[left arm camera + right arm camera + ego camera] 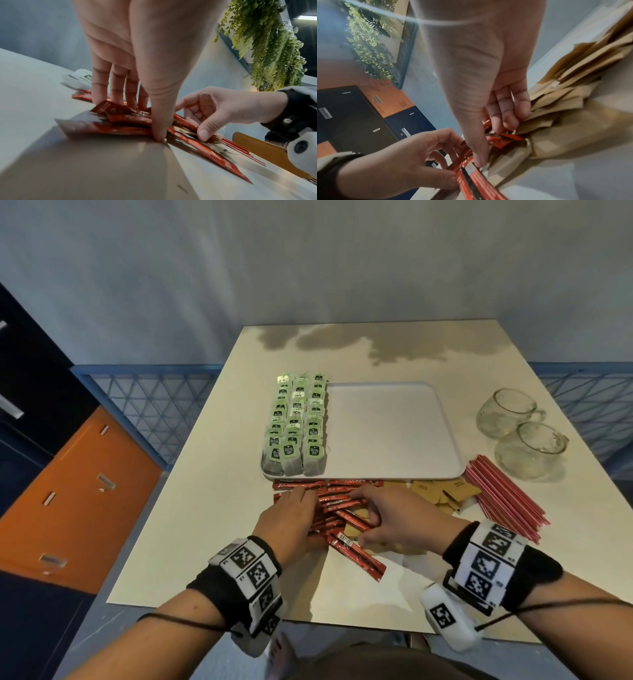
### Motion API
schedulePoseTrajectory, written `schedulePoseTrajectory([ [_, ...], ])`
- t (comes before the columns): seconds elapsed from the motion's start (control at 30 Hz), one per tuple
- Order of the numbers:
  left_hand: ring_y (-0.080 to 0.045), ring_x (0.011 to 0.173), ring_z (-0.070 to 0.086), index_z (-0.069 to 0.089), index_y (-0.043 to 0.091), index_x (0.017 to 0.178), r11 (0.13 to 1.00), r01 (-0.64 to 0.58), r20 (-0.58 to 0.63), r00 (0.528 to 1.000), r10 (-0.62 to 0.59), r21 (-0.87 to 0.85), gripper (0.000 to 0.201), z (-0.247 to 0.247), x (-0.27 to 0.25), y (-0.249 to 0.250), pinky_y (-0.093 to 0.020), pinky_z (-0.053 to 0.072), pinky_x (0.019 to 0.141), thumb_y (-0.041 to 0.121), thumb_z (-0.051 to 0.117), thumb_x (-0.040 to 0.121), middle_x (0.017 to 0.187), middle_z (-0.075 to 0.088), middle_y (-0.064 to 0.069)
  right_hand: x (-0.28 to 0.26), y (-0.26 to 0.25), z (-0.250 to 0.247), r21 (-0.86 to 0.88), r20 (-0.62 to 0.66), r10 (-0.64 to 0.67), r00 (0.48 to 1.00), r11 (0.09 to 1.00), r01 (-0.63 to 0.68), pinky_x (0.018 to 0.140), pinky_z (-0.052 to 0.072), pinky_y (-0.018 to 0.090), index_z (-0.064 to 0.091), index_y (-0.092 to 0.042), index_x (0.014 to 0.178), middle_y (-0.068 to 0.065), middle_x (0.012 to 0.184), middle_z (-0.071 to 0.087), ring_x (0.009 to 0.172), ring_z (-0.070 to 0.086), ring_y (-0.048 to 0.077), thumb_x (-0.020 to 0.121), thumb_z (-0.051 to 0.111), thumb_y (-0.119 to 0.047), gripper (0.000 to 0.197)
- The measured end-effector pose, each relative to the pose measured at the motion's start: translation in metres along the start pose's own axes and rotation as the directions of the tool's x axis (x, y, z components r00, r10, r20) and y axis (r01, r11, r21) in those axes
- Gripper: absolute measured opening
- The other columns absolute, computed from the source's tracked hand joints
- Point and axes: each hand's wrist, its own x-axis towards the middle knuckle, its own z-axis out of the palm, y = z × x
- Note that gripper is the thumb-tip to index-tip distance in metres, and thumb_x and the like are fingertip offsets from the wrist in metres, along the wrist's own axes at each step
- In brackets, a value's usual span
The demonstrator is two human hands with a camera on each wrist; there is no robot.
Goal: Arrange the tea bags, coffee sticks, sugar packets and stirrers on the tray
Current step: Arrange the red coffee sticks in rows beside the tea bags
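Note:
A loose pile of red coffee sticks (339,505) lies on the table in front of the white tray (394,433). My left hand (299,508) grips the pile's left side, fingers on top and thumb at the near edge (157,134). My right hand (376,518) pinches the pile's right side, thumb on a stick (204,132). Green tea bags (298,422) stand in three rows on the tray's left part. Brown sugar packets (442,491) lie right of the sticks, partly under my right hand (491,128). Pink stirrers (503,498) lie further right.
Two glass mugs (507,412) (531,450) stand right of the tray, just behind the stirrers. The right two thirds of the tray hold nothing. Orange and dark lockers (68,491) stand to the left of the table. One coffee stick (359,556) juts toward the near table edge.

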Motion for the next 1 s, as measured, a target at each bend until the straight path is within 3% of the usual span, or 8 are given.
schedulePoseTrajectory([
  [0.13,-0.018,0.115,0.051,0.047,0.020,0.125,1.000,-0.012,0.008,1.000,0.012,0.016,0.049,-0.008,0.003,-0.003,-0.033,0.045,0.085,0.044,0.065,0.086,0.127,0.052,0.001,0.002,-0.003,-0.006,0.062,-0.018,0.032,0.999,0.998,-0.031,0.060,0.046,0.022,0.059,-0.028,0.128,-0.009,0.074,0.066,0.065,0.059,0.003,0.076,0.078,-0.037,0.055],
  [0.3,-0.021,0.111,0.057,0.056,0.021,0.122,0.994,-0.055,0.019,0.998,0.053,0.092,0.043,-0.017,0.006,-0.004,-0.032,0.046,0.081,0.049,0.060,0.089,0.122,0.058,0.001,0.006,-0.008,-0.013,-0.115,-0.118,0.032,0.992,0.992,-0.046,0.051,0.033,0.019,0.066,-0.032,0.118,-0.010,0.074,0.065,0.063,0.055,0.005,0.087,0.060,-0.041,0.033],
  [0.43,-0.022,0.111,0.057,0.057,0.019,0.117,0.990,-0.073,0.008,0.997,0.073,0.123,0.041,-0.020,0.006,-0.009,-0.032,0.046,0.079,0.049,0.058,0.090,0.121,0.058,0.000,0.011,-0.009,-0.012,-0.155,-0.144,0.036,0.989,0.986,-0.058,0.058,0.046,0.023,0.070,-0.033,0.105,-0.010,0.083,0.069,0.071,0.058,0.005,0.089,0.056,-0.048,0.026],
  [0.57,-0.024,0.108,0.058,0.055,0.019,0.116,0.987,-0.099,0.013,0.995,0.098,0.124,0.041,-0.014,0.005,-0.015,-0.032,0.046,0.078,0.049,0.057,0.089,0.119,0.058,0.000,0.014,-0.008,-0.013,-0.175,-0.151,0.035,0.988,0.983,-0.062,0.057,0.038,0.024,0.070,-0.034,0.101,-0.012,0.083,0.059,0.075,0.054,0.007,0.089,0.056,-0.050,0.024],
  [0.7,-0.025,0.108,0.059,0.052,0.019,0.114,0.983,-0.126,0.042,0.992,0.121,0.135,0.023,-0.011,0.004,-0.025,-0.033,0.045,0.078,0.033,0.053,0.096,0.118,0.061,-0.001,0.018,-0.006,-0.016,-0.141,-0.145,0.037,0.989,0.988,-0.058,0.059,0.039,0.026,0.071,-0.036,0.098,-0.011,0.084,0.050,0.074,0.049,0.006,0.087,0.057,-0.055,0.026],
  [0.8,-0.025,0.102,0.059,0.045,0.015,0.115,0.994,-0.111,0.097,0.989,0.113,-0.023,0.024,-0.018,0.001,-0.032,-0.031,0.044,0.077,0.026,0.053,0.095,0.116,0.061,-0.006,0.020,-0.003,-0.023,-0.031,-0.118,0.012,0.993,0.999,-0.015,0.068,0.044,0.028,0.072,-0.034,0.101,-0.012,0.090,0.049,0.080,0.049,0.005,0.089,0.061,-0.049,0.021],
  [0.87,-0.020,0.086,0.058,0.042,0.014,0.110,0.973,-0.083,0.112,0.988,0.109,-0.215,0.022,-0.027,-0.001,-0.036,-0.027,0.040,0.069,0.021,0.054,0.094,0.102,0.062,-0.007,0.021,-0.002,-0.026,0.073,-0.119,-0.005,0.993,0.997,0.013,0.080,0.046,0.030,0.071,-0.031,0.102,-0.009,0.098,0.055,0.089,0.052,0.007,0.091,0.062,-0.042,0.018],
  [1.0,-0.010,0.059,0.054,0.041,0.018,0.105,0.836,0.005,0.084,0.995,0.049,-0.549,0.011,-0.039,0.004,-0.046,-0.020,0.043,0.054,0.014,0.046,0.096,0.073,0.057,0.000,0.029,-0.007,-0.033,0.242,-0.074,-0.013,0.997,0.970,0.030,0.085,0.048,0.032,0.066,-0.030,0.096,-0.009,0.097,0.066,0.091,0.059,0.009,0.097,0.058,-0.033,0.009],
])
